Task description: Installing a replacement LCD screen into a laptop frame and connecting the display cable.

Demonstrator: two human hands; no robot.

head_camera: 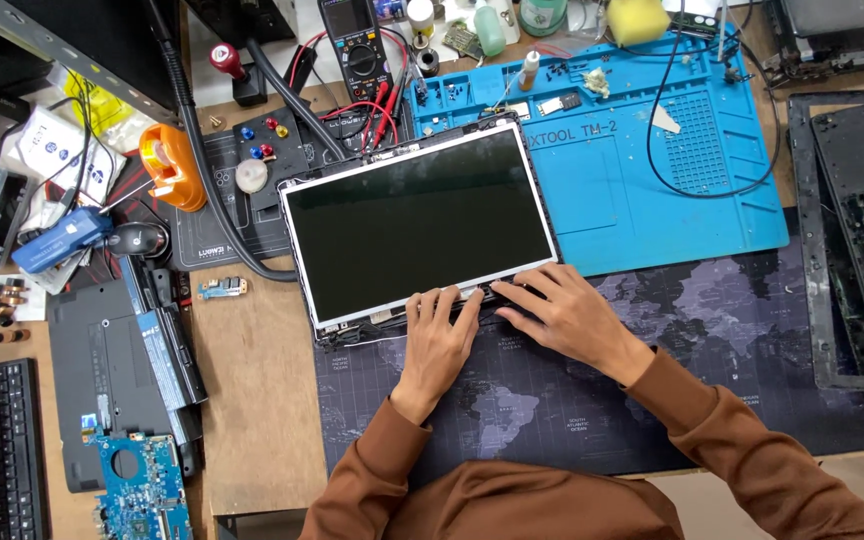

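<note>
Fingers of the left hand lie flat and slightly spread on the near edge of a laptop screen panel, palm down on the dark map-printed desk mat, holding nothing. Just beside it, the right hand rests the same way, its fingers fanned out along that same lower edge and pressing rather than gripping; the two hands nearly touch at the fingertips. The panel lies face up, its dark glass toward the camera, with its long axis running left to right and tilted a little, the right end farther from the person than the left. It stretches away from both hands, so the hands sit at its near long side, toward the right half. Beyond its far right corner lies a blue silicone work mat with small parts and a black cable. A multimeter stands behind the panel. On the bench to the left lie a laptop battery and a blue circuit board.
</note>
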